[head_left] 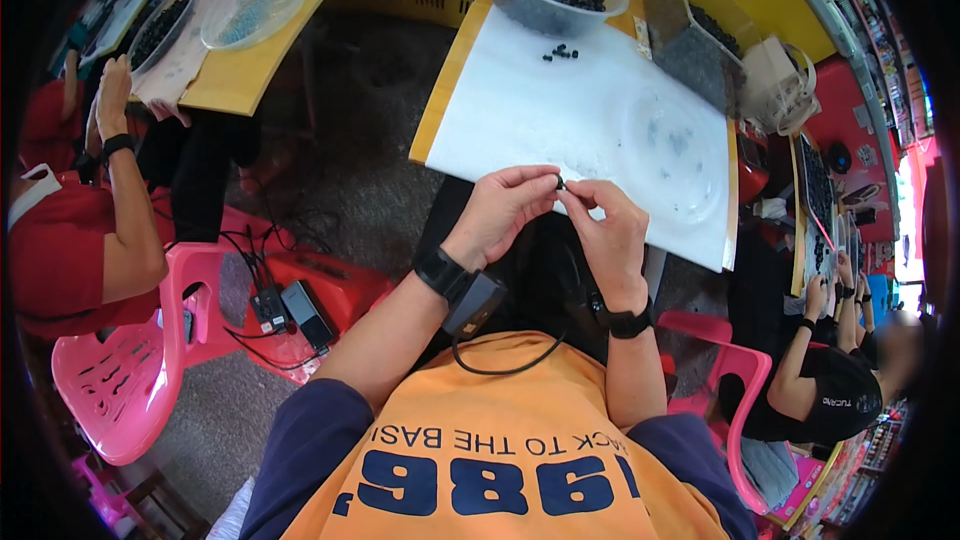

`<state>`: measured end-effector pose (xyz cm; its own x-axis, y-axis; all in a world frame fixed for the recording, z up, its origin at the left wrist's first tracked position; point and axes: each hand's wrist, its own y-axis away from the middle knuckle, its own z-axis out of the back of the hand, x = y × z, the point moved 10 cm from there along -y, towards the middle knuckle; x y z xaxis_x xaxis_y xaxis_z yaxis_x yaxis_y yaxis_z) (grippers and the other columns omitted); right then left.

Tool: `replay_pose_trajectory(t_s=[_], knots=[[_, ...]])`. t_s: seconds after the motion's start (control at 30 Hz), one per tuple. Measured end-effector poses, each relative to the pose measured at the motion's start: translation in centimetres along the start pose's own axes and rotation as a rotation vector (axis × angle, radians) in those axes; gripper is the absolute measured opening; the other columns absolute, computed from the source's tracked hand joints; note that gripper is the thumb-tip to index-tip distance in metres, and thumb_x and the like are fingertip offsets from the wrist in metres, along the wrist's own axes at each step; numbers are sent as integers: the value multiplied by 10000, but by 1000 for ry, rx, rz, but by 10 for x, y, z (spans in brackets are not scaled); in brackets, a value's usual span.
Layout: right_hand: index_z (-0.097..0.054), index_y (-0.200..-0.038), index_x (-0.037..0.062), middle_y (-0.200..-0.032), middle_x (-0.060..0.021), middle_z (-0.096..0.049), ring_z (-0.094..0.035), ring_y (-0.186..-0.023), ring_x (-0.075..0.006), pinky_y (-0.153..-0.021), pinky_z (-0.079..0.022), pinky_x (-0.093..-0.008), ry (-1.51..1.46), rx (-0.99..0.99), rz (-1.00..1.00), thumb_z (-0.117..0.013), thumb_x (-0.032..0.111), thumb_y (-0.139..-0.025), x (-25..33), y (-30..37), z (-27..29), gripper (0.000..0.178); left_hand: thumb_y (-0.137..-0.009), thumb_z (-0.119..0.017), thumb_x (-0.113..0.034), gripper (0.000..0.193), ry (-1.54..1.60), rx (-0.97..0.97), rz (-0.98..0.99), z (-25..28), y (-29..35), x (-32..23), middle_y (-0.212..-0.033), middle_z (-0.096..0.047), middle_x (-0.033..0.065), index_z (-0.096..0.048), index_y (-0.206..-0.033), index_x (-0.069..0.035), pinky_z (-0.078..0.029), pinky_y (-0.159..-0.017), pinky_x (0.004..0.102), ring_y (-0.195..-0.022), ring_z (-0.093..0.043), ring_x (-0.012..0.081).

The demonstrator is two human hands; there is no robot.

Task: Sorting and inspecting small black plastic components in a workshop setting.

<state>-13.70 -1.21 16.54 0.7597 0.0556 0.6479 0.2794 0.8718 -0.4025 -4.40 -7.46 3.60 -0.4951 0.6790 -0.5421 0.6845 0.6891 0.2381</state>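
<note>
Just off the near edge of the white-topped table, my left hand (pixel 503 208) pinches a small black piece (pixel 560 182) between thumb and forefinger. My right hand (pixel 612 230) meets it there, its thumb and forefinger closed at the same piece; whether they hold a second tiny part cannot be made out. A few loose black pieces (pixel 562 53) lie on the white sheet (pixel 540 100). Behind them stands a translucent bowl (pixel 520 10) heaped with similar black pieces.
A clear plastic box (pixel 690 55) stands at the table's right, beside a white bag (pixel 785 90). Pink chairs (pixel 120 380) are on both sides. At left, a person in red sits by a wooden table (pixel 240 80) with trays; other people work at the far right.
</note>
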Motion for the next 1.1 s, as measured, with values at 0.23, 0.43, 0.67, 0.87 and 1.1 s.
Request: replay_pose_trajectory(t_s=[0.23,0.43,0.67,0.87,1.1], knots=[[-728,-929,2,-904,-126,-740,-707,-756,-195,-696,-550,-291,-99,-24,-12,-778,43,-819,-5,4,1,128,-970,-644,-66,246,-65,38,-11,-6,1,-5,-1063,-690,86,-650,-1196,30,-563,-853,264,-936,-667,131],[-726,-1037,24,-817,-37,-677,-622,-713,-137,-688,-491,-231,-430,175,-298,-785,37,-806,-34,10,-15,239,-955,-650,-46,282,-127,156,70,-13,3,-3,-1114,-670,97,-626,-1226,24,-574,-890,284,-989,-661,134],[-721,-1129,42,-1051,-84,-672,-594,-1083,-215,-945,-464,-328,-311,338,-5,-820,119,-765,-15,4,-13,385,-962,-669,-122,279,-115,218,273,-9,8,14,-1085,-670,57,-624,-1210,-4,-561,-825,258,-901,-652,107],[-726,-1117,54,-1130,-87,-714,-626,-1084,-248,-940,-493,-351,-222,304,32,-811,131,-775,-11,4,-11,361,-984,-654,-170,187,-140,218,304,-9,10,17,-944,-683,19,-686,-1084,-16,-535,-760,232,-820,-627,90],[-732,-1103,60,-1028,-85,-736,-667,-952,-236,-817,-542,-331,-123,215,102,-803,125,-780,-8,11,-2,337,-989,-653,-197,188,-70,277,292,-15,11,29,-914,-681,11,-705,-1043,-24,-512,-745,235,-775,-599,81]])
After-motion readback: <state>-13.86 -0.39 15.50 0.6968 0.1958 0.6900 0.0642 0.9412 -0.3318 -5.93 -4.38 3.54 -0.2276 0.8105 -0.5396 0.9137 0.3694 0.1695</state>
